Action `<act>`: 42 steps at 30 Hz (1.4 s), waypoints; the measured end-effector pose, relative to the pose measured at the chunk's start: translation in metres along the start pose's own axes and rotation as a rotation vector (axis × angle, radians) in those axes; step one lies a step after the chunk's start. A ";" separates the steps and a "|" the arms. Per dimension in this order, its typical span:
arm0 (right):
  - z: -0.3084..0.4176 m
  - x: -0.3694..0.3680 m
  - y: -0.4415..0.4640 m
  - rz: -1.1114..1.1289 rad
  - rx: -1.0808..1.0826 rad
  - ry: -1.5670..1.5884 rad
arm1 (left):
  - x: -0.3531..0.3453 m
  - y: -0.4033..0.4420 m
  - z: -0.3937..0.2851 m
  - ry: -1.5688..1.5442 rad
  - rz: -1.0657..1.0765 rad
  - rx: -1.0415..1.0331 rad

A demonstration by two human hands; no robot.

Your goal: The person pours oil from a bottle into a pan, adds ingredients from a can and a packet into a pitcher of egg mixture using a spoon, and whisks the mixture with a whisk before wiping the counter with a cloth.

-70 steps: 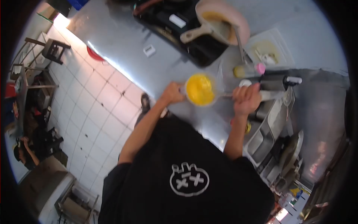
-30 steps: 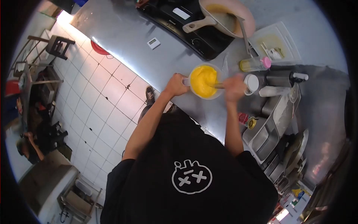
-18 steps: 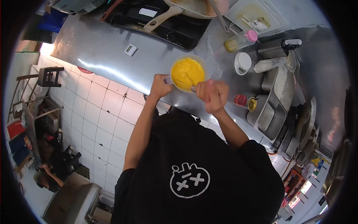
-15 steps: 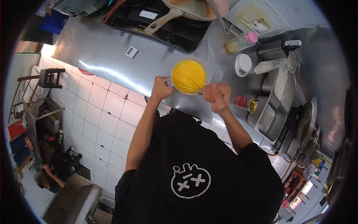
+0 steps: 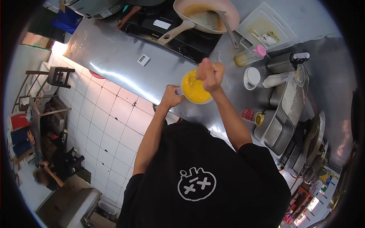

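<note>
My left hand [image 5: 172, 97] is closed around the handle of a pale plastic jug [image 5: 203, 102] on the steel counter. Bright yellow liquid [image 5: 195, 91], like beaten egg, lies inside with some froth. In my right hand [image 5: 211, 76] is a whisk [image 5: 192, 78], its wires dipping into the liquid near the far side of the jug. The fist hides the whisk's handle and part of the jug's rim.
Beyond the jug, a frying pan [image 5: 232, 17] with a spatula [image 5: 226, 26] sits on a black stove [image 5: 205, 45]. To the right are a pink-capped bottle [image 5: 249, 56], a white scale [image 5: 251, 78], a red can [image 5: 249, 115] and steel pans [image 5: 279, 131]. A small timer [image 5: 143, 59] lies left. Another person [image 5: 55, 178] is at lower left.
My right hand has swung the whisk from the jug's near right side to its far side. The whole view has shifted slightly, with the left hand still on the handle.
</note>
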State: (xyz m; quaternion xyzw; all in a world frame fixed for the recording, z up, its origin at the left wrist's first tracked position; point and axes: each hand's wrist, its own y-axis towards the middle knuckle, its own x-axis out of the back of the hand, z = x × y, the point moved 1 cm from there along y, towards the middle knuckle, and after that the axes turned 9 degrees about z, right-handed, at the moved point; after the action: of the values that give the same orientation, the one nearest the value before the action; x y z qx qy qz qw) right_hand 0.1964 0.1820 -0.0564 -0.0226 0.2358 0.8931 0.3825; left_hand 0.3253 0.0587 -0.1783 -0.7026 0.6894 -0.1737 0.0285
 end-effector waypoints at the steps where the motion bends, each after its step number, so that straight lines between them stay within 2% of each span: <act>1: -0.001 -0.012 -0.004 0.016 0.002 -0.090 | -0.001 -0.001 -0.004 -0.019 -0.001 0.000; 2: 0.000 -0.023 -0.013 0.034 0.007 -0.180 | -0.001 -0.002 -0.007 -0.036 -0.004 -0.003; 4: 0.010 -0.041 -0.027 0.198 0.040 -0.380 | 0.000 0.009 0.018 0.187 -0.035 -0.089; 5: 0.011 -0.046 -0.027 0.240 0.064 -0.367 | -0.001 0.014 0.032 0.299 -0.048 -0.130; 6: 0.012 -0.049 -0.027 0.280 0.086 -0.356 | -0.004 0.012 0.035 0.116 -0.112 -0.182; 8: 0.019 -0.046 -0.014 0.340 0.042 -0.366 | 0.005 0.000 -0.003 0.059 -0.045 -0.066; 11: 0.002 -0.013 0.021 0.196 -0.027 -0.069 | 0.000 -0.003 -0.012 -0.051 -0.029 0.001; 14: 0.031 0.015 0.047 0.096 -0.183 0.149 | -0.008 -0.007 -0.008 -0.065 -0.087 0.017; 18: 0.046 0.050 0.023 0.108 -0.298 0.056 | -0.009 -0.004 -0.002 0.003 -0.162 -0.030; 20: 0.044 0.038 -0.006 0.123 -0.339 0.043 | -0.009 -0.003 0.008 0.057 -0.110 0.018; 23: 0.026 0.001 -0.037 0.268 -0.207 -0.084 | -0.009 0.002 0.013 0.028 -0.086 0.020; 26: 0.017 -0.032 -0.018 0.243 -0.125 -0.113 | -0.006 -0.002 0.000 -0.039 -0.101 -0.046; 29: 0.006 -0.013 0.016 0.244 -0.070 -0.028 | -0.004 -0.003 -0.005 -0.047 -0.093 -0.024; 33: 0.032 0.043 0.045 0.209 -0.178 0.115 | -0.003 -0.002 -0.002 0.004 -0.107 0.018; 36: 0.029 0.093 0.037 -0.133 -0.230 0.367 | -0.007 0.002 0.012 -0.021 -0.111 -0.036; 38: -0.005 0.063 0.007 0.048 -0.379 -0.013 | -0.005 -0.001 0.000 -0.008 -0.110 0.004; 40: -0.005 0.061 -0.005 0.228 -0.431 -0.181 | 0.002 -0.001 -0.006 0.023 -0.105 -0.012; 42: 0.011 0.074 -0.004 -0.019 -0.293 -0.037 | 0.000 -0.002 -0.005 0.031 -0.119 -0.075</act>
State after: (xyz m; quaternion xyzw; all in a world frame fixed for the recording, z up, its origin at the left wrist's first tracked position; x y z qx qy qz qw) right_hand 0.1486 0.2391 -0.0645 -0.0640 0.0957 0.9144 0.3880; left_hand 0.3262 0.0596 -0.1729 -0.7402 0.6528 -0.1599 -0.0187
